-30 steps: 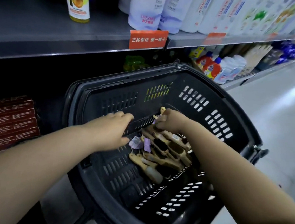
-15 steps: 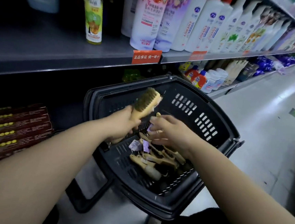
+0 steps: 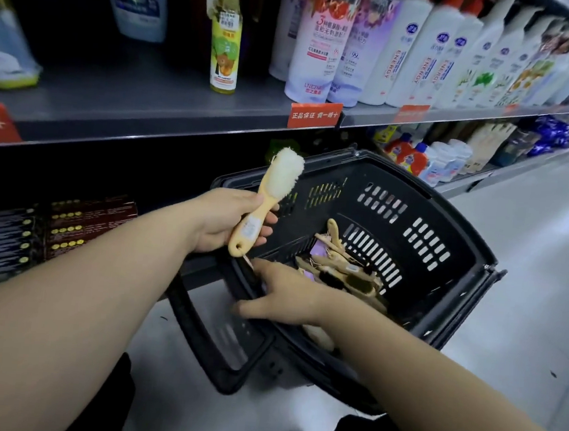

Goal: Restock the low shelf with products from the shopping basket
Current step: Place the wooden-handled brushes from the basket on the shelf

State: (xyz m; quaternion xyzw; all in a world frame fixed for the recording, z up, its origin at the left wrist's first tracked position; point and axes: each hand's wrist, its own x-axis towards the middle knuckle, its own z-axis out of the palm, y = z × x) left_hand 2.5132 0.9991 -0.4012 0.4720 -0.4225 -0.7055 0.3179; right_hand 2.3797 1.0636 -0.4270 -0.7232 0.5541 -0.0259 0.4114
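A black plastic shopping basket point(image 3: 447, 229) stands on the floor against the shelving. Several wooden brushes point(image 3: 347, 272) with tags lie in its bottom. My left hand point(image 3: 227, 220) grips the handle of a pale wooden brush point(image 3: 267, 200) with light bristles, held upright just left of the basket, in front of the dark low shelf point(image 3: 162, 177). My right hand point(image 3: 283, 294) lies over the basket's near-left rim with its fingers stretched out and holds nothing.
Dark boxes with gold dots point(image 3: 51, 229) fill the low shelf at left. Bottles of detergent and shampoo point(image 3: 393, 53) line the shelf above, behind an orange price tag point(image 3: 314, 114). The basket's handle point(image 3: 216, 347) lies folded down towards me. Pale aisle floor point(image 3: 529, 271) runs off to the right.
My left hand has carried the brush up and left, out of the basket, and turned it upright. My right hand has moved from the brush pile to the basket's near rim.
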